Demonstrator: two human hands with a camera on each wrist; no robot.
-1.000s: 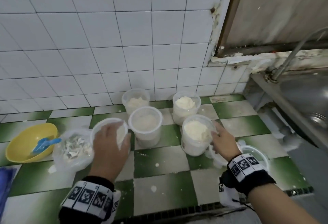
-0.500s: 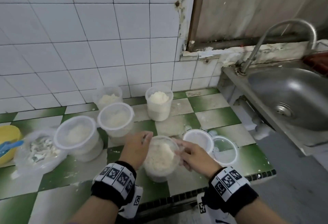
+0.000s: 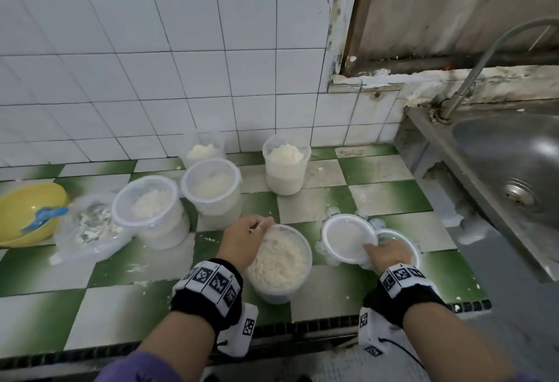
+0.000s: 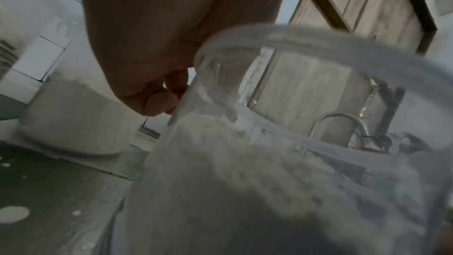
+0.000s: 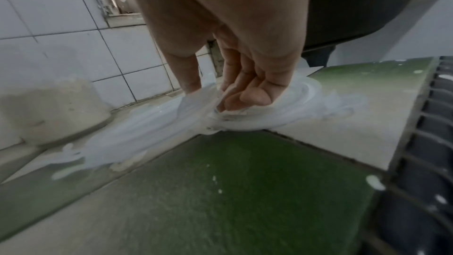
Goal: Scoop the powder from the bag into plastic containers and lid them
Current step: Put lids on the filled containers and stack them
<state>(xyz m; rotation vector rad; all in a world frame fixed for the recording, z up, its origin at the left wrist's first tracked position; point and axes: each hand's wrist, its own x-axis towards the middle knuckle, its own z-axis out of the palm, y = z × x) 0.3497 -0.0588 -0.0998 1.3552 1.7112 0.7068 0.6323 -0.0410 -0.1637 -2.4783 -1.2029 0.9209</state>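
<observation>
A clear plastic container (image 3: pixel 279 263) full of white powder stands without a lid near the counter's front edge. My left hand (image 3: pixel 257 226) grips its rim on the left side, fingers curled over the edge (image 4: pixel 157 102). My right hand (image 3: pixel 372 250) pinches the near edge of a translucent lid (image 3: pixel 344 236) that lies on other lids (image 3: pixel 405 242) to the right of that container. In the right wrist view the thumb and fingers (image 5: pixel 245 96) hold the lid (image 5: pixel 147 123), lifted at its edge. The powder bag (image 3: pixel 90 227) lies at the left.
Two lidded containers (image 3: pixel 148 206) (image 3: pixel 211 185) and two open filled ones (image 3: pixel 202 151) (image 3: pixel 286 163) stand behind. A yellow bowl (image 3: pixel 27 209) with a blue scoop (image 3: pixel 45 215) sits far left. A steel sink (image 3: pixel 508 176) and faucet (image 3: pixel 484 58) border the right. Powder spots dot the tiled counter (image 3: pixel 384 197).
The open filled container came forward to the counter's front edge. My left hand left the lidded container and now holds this one's rim. My right hand moved right onto the lids.
</observation>
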